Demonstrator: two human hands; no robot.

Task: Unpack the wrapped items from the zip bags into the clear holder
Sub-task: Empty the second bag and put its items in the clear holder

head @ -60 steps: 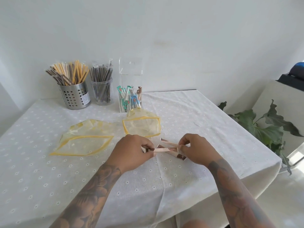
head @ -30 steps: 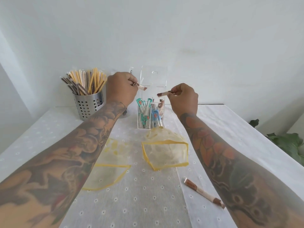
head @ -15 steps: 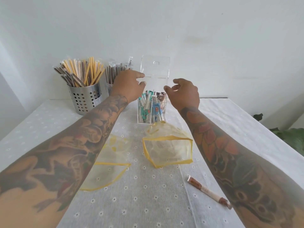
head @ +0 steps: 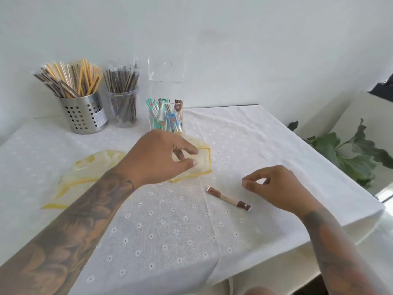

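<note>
A tall clear holder (head: 165, 81) stands at the back of the table with several teal and brown wrapped sticks in its lower part. One brown-and-cream wrapped stick (head: 229, 198) lies on the cloth in front. Two yellow-edged zip bags lie flat: one (head: 203, 165) partly under my left hand, the other (head: 85, 173) further left, partly behind my forearm. My left hand (head: 157, 158) hovers over the nearer bag, fingers apart, holding nothing. My right hand (head: 272, 186) hangs just right of the loose stick, thumb and forefinger close together with nothing between them.
A perforated steel cup (head: 84, 112) full of wrapped straws and a clear cup (head: 123, 109) of dark sticks stand at the back left. The table's right edge (head: 361, 186) drops off beside a leafy plant (head: 348, 154). White flowered cloth covers the table.
Both hands dropped their sticks into the clear holder, then drew back toward me. The left hand now sits over the nearer zip bag, the right beside the loose stick.
</note>
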